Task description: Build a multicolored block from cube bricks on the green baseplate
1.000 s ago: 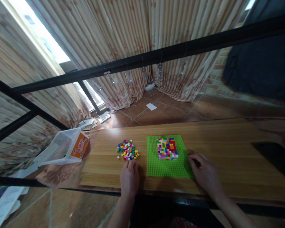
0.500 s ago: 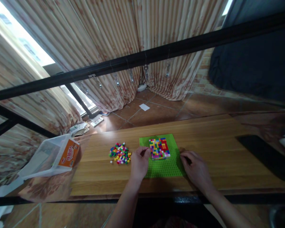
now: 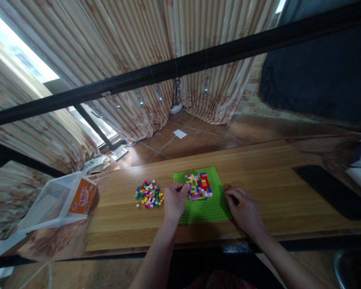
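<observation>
A green studded baseplate [image 3: 202, 210] lies on the wooden board, bearing a square patch of small multicoloured bricks [image 3: 200, 186]. At the left edge of that patch is my left hand [image 3: 174, 200], thumb and forefinger pinched together. Whatever is between those fingertips is too small or hidden to make out. My right hand [image 3: 245, 206] rests by the baseplate's right edge with its fingers curled in. Its fingertips are at the edge, and I cannot tell what they grip. Left of my left hand lies a loose pile of small coloured bricks [image 3: 149, 194].
A clear plastic bin [image 3: 52, 200] with an orange label stands left of the wooden board [image 3: 120, 224]. On the board's right side lies a flat black object [image 3: 331, 190]. A black metal rail [image 3: 156, 72] crosses beyond the board, in front of striped curtains [image 3: 132, 40].
The whole view has shifted slightly, so the scene sits a little further left. My left hand stays at the patch's left edge, fingers pinched; my right hand stays by the baseplate's right edge.
</observation>
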`<state>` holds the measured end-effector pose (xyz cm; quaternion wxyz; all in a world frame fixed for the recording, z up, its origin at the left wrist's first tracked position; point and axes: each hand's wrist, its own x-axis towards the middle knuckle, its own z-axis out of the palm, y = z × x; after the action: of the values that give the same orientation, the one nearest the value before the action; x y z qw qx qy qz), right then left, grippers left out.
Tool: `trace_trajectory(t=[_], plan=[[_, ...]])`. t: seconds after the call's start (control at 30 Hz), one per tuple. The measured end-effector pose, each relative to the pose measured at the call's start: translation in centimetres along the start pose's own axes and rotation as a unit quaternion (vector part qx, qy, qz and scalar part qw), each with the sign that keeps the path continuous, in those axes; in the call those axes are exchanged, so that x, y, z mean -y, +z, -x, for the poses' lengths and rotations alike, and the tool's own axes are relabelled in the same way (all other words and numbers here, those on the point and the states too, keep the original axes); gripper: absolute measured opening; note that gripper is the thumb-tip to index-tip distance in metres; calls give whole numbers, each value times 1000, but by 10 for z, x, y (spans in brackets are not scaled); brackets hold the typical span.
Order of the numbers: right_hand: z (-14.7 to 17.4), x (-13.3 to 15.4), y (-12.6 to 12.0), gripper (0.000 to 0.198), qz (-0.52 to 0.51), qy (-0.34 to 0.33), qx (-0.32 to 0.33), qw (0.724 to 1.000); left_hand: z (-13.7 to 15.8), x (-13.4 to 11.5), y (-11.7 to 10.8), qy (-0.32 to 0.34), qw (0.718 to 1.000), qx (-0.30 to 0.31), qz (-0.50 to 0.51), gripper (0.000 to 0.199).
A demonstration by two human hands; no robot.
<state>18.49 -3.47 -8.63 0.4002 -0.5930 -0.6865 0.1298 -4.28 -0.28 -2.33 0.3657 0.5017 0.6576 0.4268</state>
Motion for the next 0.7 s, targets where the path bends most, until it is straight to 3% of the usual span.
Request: trace_trajectory(t=[0.23,0.43,0.7], plan=[[-1,1,-1,15,-6,-1,-3,1000,6,-2,-2,45,998,-11,-49,30],[0,2,-1,14,-9,-4,-4,1000,14,1,-2,38,998,3,-44,29],[0,1,0,13,-2,-9,-3,1000,21,-7,11,62,971,-64,-224,17]])
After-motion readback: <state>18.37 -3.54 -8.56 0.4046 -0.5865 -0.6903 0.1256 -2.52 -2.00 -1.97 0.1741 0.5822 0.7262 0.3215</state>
